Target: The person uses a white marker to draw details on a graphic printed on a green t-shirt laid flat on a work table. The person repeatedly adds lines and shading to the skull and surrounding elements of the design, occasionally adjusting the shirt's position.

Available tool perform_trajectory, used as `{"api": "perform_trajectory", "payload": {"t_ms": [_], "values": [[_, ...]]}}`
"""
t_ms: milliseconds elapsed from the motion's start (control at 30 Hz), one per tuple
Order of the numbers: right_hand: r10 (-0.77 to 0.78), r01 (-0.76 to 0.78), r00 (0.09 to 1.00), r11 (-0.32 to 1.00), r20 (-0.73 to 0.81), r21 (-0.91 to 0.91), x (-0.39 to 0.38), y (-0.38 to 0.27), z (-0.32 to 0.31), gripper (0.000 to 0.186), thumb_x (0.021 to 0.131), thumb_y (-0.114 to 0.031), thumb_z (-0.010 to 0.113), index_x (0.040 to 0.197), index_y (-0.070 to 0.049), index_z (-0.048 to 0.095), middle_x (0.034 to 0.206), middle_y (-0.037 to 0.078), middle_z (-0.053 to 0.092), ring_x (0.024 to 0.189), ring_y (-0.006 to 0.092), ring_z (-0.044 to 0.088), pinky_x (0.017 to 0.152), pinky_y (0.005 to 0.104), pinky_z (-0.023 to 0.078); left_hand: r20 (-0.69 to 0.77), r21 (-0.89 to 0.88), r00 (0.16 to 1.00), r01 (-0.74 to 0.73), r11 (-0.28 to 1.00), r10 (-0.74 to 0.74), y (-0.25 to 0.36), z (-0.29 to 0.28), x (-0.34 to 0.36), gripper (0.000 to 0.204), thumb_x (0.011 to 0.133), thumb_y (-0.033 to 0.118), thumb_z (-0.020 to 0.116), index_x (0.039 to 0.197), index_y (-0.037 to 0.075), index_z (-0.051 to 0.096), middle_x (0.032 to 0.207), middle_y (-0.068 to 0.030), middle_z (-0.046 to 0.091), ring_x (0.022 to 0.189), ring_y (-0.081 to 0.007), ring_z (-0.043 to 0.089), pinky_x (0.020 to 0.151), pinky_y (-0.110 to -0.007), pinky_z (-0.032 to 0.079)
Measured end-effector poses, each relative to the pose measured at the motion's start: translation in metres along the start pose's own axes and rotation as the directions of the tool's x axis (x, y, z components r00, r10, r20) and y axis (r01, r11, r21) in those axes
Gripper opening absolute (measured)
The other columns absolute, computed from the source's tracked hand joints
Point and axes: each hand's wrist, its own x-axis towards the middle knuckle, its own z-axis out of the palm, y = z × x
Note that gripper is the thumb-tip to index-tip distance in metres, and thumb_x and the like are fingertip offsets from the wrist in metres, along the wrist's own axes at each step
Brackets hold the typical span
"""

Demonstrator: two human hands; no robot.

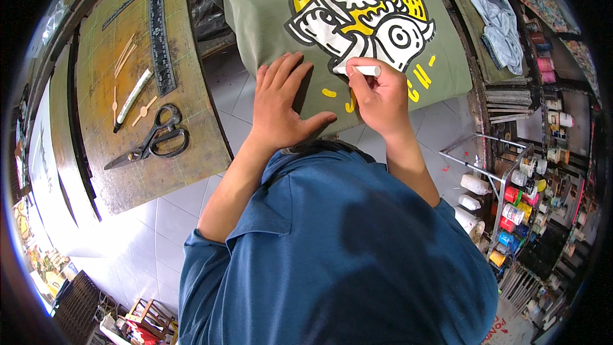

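An olive-green fabric piece (258, 22), perhaps a garment, lies spread in front of me. It bears a printed skull and creature drawing (373, 25) in white, black and yellow, with yellow lettering (421, 82) below. My left hand (281, 102) rests flat on the fabric left of the drawing, fingers spread and holding nothing. Between the thumb and fingers of my right hand (383, 99) is a slim white marker (368, 71). It lies nearly level, its left end at the drawing's lower white part; whether the tip touches is too small to tell.
On the worn board (191, 153) at left lie black-handled scissors (159, 137), a white marker with a dark end (133, 99), thin wooden sticks (124, 54) and a dark L-shaped ruler (159, 32). Grey cloth (498, 22) lies at right, above shelves of paint containers (511, 214).
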Motion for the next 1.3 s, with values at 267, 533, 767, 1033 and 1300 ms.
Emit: {"api": "perform_trajectory", "payload": {"t_ms": [267,533,767,1033,1300], "values": [[-0.019,0.017,0.998,0.999,-0.053,-0.030,-0.003,0.005,0.002,0.009,0.083,-0.005,0.062,0.088,0.002,0.066,0.072,0.008,0.067,0.055,0.0066,0.058,0.049,0.0219,0.044,-0.005,-0.012,1.000,-0.004,1.000,0.004,-0.001,0.000,0.000,0.080,0.055,0.046,0.081,0.118,0.005,0.055,0.128,-0.0144,0.050,0.122,-0.0349,0.043,0.101,-0.048,0.030],[-0.060,0.049,0.996,0.989,-0.071,-0.142,-0.004,-0.002,0.008,0.008,0.083,-0.006,0.063,0.087,0.001,0.066,0.068,0.004,0.065,0.053,0.0047,0.054,0.048,0.0207,0.042,-0.010,-0.010,1.000,-0.006,1.000,0.006,-0.001,0.000,0.000,0.080,0.054,0.045,0.082,0.118,0.005,0.055,0.128,-0.0146,0.050,0.122,-0.0347,0.043,0.101,-0.048,0.030],[0.054,-0.004,0.972,0.977,-0.227,0.215,-0.003,0.000,-0.007,0.012,0.086,-0.006,0.062,0.093,0.004,0.066,0.074,0.003,0.064,0.061,0.0038,0.054,0.053,0.0184,0.042,-0.002,-0.013,1.000,0.002,1.000,-0.002,0.000,0.000,0.000,0.081,0.054,0.046,0.082,0.118,0.005,0.055,0.129,-0.0146,0.049,0.123,-0.0344,0.042,0.102,-0.048,0.029],[0.026,0.063,0.932,0.970,-0.361,0.233,0.001,0.011,-0.047,0.014,0.087,-0.006,0.062,0.097,0.004,0.064,0.076,0.004,0.063,0.063,0.0062,0.054,0.055,0.0196,0.043,0.012,0.027,1.000,-0.025,0.999,0.025,0.000,-0.002,0.001,0.080,0.057,0.047,0.081,0.119,0.003,0.055,0.128,-0.0173,0.050,0.121,-0.0347,0.044,0.101,-0.045,0.031],[0.070,0.012,0.928,0.976,-0.365,0.217,-0.006,0.019,-0.056,0.017,0.088,-0.008,0.061,0.100,0.004,0.065,0.071,0.005,0.059,0.062,0.0092,0.051,0.056,0.0217,0.041,0.039,0.016,0.999,-0.020,1.000,0.020,0.003,-0.003,0.004,0.078,0.058,0.043,0.082,0.120,0.004,0.055,0.129,-0.0170,0.050,0.122,-0.0349,0.044,0.102,-0.046,0.030]]}}
